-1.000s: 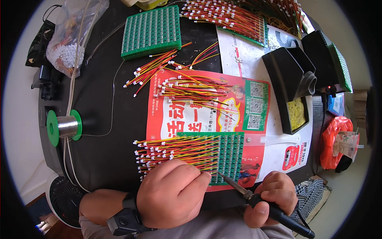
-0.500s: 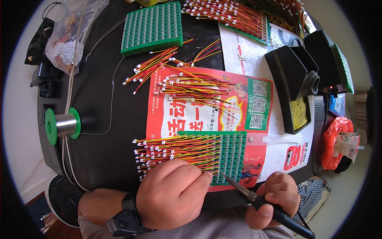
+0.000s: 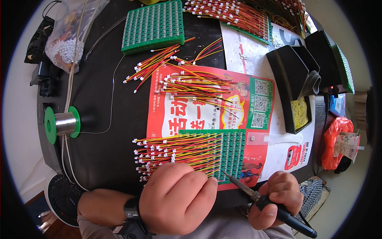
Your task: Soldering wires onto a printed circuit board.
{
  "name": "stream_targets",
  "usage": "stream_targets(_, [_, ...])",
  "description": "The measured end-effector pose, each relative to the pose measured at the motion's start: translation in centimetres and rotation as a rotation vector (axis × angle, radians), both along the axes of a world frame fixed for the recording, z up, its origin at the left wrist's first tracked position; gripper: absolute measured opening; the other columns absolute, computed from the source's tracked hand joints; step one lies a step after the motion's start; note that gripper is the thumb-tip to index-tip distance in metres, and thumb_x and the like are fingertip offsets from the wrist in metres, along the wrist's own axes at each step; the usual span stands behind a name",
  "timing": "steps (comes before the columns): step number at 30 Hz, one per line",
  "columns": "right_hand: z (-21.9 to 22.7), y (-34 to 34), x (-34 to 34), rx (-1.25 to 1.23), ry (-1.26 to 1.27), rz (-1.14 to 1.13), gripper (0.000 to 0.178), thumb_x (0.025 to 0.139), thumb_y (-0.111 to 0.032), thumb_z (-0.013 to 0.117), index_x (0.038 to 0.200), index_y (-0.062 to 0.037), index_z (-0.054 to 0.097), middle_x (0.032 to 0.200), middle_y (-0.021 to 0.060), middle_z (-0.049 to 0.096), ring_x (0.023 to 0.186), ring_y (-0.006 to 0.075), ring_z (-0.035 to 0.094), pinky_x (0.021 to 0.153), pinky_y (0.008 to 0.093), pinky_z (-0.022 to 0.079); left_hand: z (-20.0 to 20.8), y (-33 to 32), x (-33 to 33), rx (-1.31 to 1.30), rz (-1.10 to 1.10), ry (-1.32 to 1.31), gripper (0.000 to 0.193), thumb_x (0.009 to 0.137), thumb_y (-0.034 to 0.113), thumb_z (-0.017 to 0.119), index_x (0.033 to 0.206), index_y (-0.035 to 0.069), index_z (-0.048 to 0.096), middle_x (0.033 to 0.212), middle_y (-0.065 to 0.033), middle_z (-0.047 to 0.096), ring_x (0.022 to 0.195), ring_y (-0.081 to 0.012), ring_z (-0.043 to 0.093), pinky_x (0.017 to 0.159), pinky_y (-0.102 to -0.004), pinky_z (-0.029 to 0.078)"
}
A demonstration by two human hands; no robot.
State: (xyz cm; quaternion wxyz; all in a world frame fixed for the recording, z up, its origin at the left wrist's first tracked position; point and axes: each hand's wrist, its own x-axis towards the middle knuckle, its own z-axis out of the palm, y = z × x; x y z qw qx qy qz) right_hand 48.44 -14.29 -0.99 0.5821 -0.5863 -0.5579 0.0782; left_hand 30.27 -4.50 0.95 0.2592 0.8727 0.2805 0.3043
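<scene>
My right hand (image 3: 276,199) grips a black-handled soldering iron (image 3: 284,217), its metal tip slanting up to the left over the near part of a green circuit board panel (image 3: 232,153). Rows of red and yellow wires (image 3: 191,149) with white connectors run leftward from the panel. My left hand (image 3: 179,199) is closed at the panel's near edge, thumb and forefinger together; what they pinch is hidden beneath. A black device is strapped on my left wrist. Beyond the panel, loose wires with connectors (image 3: 199,85) are spread on a red printed sheet (image 3: 159,107).
A solder spool (image 3: 63,123) with green flanges stands at left, its strand looping across the black table. Stacked green panels (image 3: 153,28) and a wired panel (image 3: 238,20) lie at the back. Right, a black iron stand (image 3: 292,75) holds a yellow sponge (image 3: 299,113); beyond sits a red bag (image 3: 336,139).
My left hand has shifted slightly right and nearer to me, with its wrist turned a little. The iron's tip has moved slightly right over the panel.
</scene>
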Motion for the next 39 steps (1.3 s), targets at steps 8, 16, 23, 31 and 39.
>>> stream_targets(8, [-0.1,0.0,0.3,-0.002,-0.024,0.054,0.026,0.089,-0.027,0.063,0.088,-0.0045,0.050,0.061,0.0023,0.044,0.049,0.0121,0.041,0.047,0.0282,0.033,-0.9,-0.7,-0.6,-0.005,0.003,0.029,0.024,0.062,-0.007,0.075,0.086,-0.003,0.072,0.074,-0.0059,0.059,0.059,-0.0223,0.056,0.051,-0.0330,0.043])
stream_targets(16, [0.0,0.2,0.4,-0.022,-0.041,0.095,0.024,0.086,-0.023,0.064,0.088,-0.0040,0.050,0.061,0.0018,0.045,0.047,0.0121,0.043,0.046,0.0285,0.035,-1.0,-0.8,-0.7,0.013,0.005,0.052,0.026,0.062,-0.006,0.075,0.087,-0.001,0.072,0.076,-0.0059,0.060,0.061,-0.0229,0.057,0.054,-0.0334,0.045])
stream_targets(23, [-0.1,0.3,0.4,-0.017,-0.046,0.104,0.023,0.085,-0.022,0.064,0.087,-0.0040,0.050,0.061,0.0022,0.046,0.046,0.0121,0.044,0.045,0.0278,0.035,-0.9,-0.7,-0.7,-0.009,0.003,0.054,0.027,0.061,-0.006,0.076,0.088,-0.001,0.072,0.076,-0.0056,0.061,0.062,-0.0230,0.057,0.055,-0.0336,0.045])
stream_targets(31, [-0.2,0.3,0.4,-0.004,-0.035,0.106,0.023,0.084,-0.022,0.065,0.086,-0.0034,0.050,0.059,0.0024,0.045,0.046,0.0121,0.041,0.043,0.0280,0.033,-0.8,-0.7,-0.6,-0.012,0.010,0.058,0.027,0.061,-0.007,0.075,0.087,-0.001,0.072,0.075,-0.0051,0.061,0.062,-0.0230,0.057,0.055,-0.0334,0.045])
stream_targets(39, [-0.5,0.4,0.2,0.023,-0.022,0.093,0.025,0.085,-0.023,0.066,0.084,-0.0039,0.050,0.058,0.0025,0.044,0.046,0.0123,0.041,0.044,0.0284,0.032,-0.9,-0.7,-0.7,-0.015,0.009,0.065,0.028,0.061,-0.006,0.075,0.088,-0.001,0.073,0.076,-0.0052,0.061,0.063,-0.0233,0.057,0.056,-0.0336,0.046])
